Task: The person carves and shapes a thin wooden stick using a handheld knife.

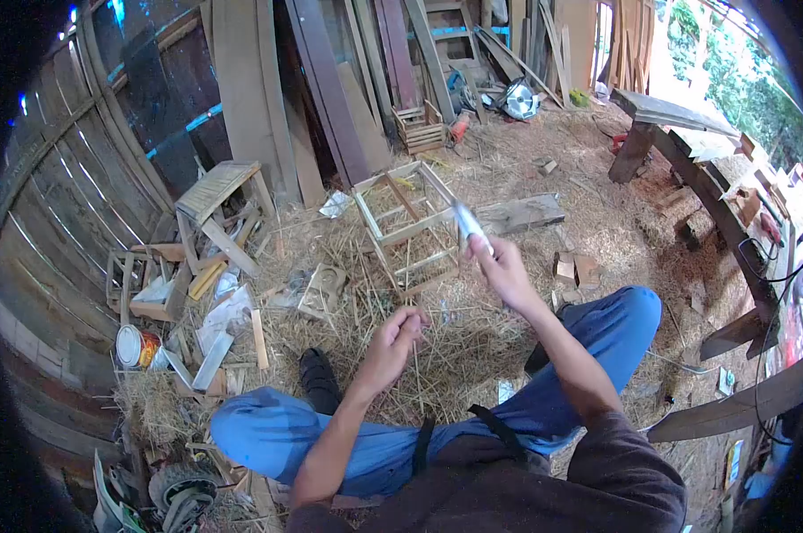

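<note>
Well, right grip (508, 274) extended, apparently holding knife (466, 224)

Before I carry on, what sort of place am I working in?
It looks like a rough woodworking shed, though I can't be certain: long boards lean upright at the back, straw-like litter and what look like shavings cover the floor, and an open wooden frame stands there.

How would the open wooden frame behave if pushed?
The wooden frame is probably light for its size: thin slats around mostly open space. Likely stiff rather than floppy, being wood. Loose straw around its base might snag or drag.
</note>
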Available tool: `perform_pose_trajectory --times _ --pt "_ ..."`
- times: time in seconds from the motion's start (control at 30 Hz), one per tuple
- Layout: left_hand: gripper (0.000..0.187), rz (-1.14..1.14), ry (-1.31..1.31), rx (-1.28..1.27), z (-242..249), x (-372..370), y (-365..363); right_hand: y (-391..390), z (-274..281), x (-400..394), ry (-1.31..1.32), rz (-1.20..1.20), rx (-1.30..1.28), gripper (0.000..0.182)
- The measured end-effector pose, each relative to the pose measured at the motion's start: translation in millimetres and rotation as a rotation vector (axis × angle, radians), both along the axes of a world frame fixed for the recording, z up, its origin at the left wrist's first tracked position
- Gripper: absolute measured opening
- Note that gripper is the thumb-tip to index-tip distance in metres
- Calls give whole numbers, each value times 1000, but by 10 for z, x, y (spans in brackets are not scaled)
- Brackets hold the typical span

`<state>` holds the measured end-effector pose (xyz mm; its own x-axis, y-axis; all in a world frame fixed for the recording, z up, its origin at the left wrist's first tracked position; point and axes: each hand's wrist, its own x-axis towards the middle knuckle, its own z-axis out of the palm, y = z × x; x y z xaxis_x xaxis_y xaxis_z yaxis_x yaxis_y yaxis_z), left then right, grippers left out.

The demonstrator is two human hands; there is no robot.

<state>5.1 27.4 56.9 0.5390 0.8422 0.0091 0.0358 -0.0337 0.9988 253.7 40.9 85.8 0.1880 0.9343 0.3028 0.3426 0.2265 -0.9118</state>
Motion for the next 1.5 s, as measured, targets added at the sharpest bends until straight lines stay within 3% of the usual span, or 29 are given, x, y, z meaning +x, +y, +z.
perform_pose_trajectory --times 0.1,0.17,0.2,0.23,0.27,0.33,0.4,0.5,0.53,0.67,0.8,0.9,0.93,1.03,1.17,1.3,1.33,1.43,1.47,1.5 --pt "27 128 124 201 142 5 -46 58 -137 41 -91 -311 113 52" --pt "27 169 219 230 208 3 -53 -84 -96 -216 -144 -180 107 49" --pt "26 244 74 364 77 40 -15 -134 -161 -320 -157 -123 65 48" --pt "25 275 91 361 86 15 2 -140 -205 -371 -171 -67 29 47" --pt "25 303 109 358 100 -27 24 -88 -337 -327 -287 -113 117 46" --pt "25 343 124 430 147 -58 59 -91 -149 -244 -110 -208 77 47" --pt "27 316 208 432 200 -100 48 -109 132 -165 -27 -289 78 49" --pt "28 257 260 431 168 -65 -22 -134 113 -202 -64 -287 90 52" --pt "27 230 269 438 166 -48 -29 -67 3 -186 -182 -296 157 52" --pt "26 163 286 350 176 -79 -35 36 -48 13 -100 -365 129 49" --pt "27 172 187 360 56 -70 16 -221 -202 -372 -394 -61 45 46" --pt "28 178 155 422 73 -64 31 4 -315 -166 -321 -260 234 45" --pt "28 175 152 442 80 -67 11 -14 -64 -82 -226 -297 152 44" --pt "30 118 213 391 104 -50 -12 -80 -113 -50 -270 -342 96 39" --pt "30 162 179 423 114 -23 -12 -341 -122 -511 -541 0 140 37" --pt "30 115 232 309 179 -37 -51 -112 -17 -154 -194 -270 -5 38" --pt "30 132 203 320 165 -1 -60 -120 67 -95 -240 -323 -60 32" --pt "31 164 146 337 56 39 -13 -234 -476 -479 -402 -117 190 26" --pt "31 167 141 338 26 26 7 -361 -267 -608 -445 -36 22 20" --pt "31 162 147 315 47 14 19 -321 -275 -597 -430 -74 53 19"
